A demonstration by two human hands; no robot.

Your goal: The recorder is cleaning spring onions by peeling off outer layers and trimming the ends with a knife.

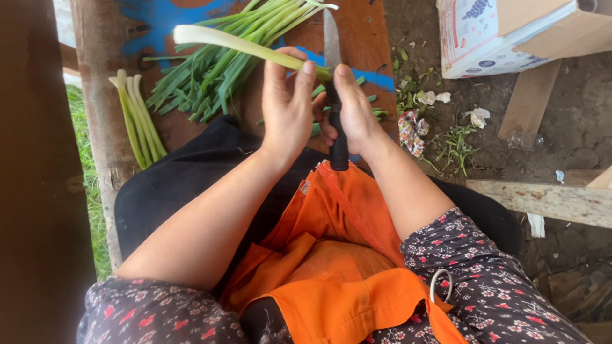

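The left hand (288,105) is closed around the green end of a single spring onion stalk (236,44), fingers wrapped over it and thumb pressed against its side; the stalk runs up and to the left from the grip, its pale white end pointing toward the far left. The right hand (354,111) is clenched on the black handle of a knife (334,95), just beside the left hand and touching it at the fingers. The knife's grey blade points away from the person, lying close against the stalk where the hands meet, and the handle's end sticks out toward the near side above an orange apron (338,267).

Behind the hands, on a worn wooden board (102,70) with a patch of blue paint, lies a loose heap of green onion leaves (217,70). To its left, a small bundle of trimmed pale stalks (135,118) lies side by side, ends pointing far and near.

At the far right on the dirt ground (574,121) sits an opened cardboard box (510,32), white-sided with blue and red printing and plain brown flaps. Near it lie scraps of greenery, crumpled white paper, and a small red-and-white patterned wrapper (411,130). A pale wooden plank (548,200) lies at the right
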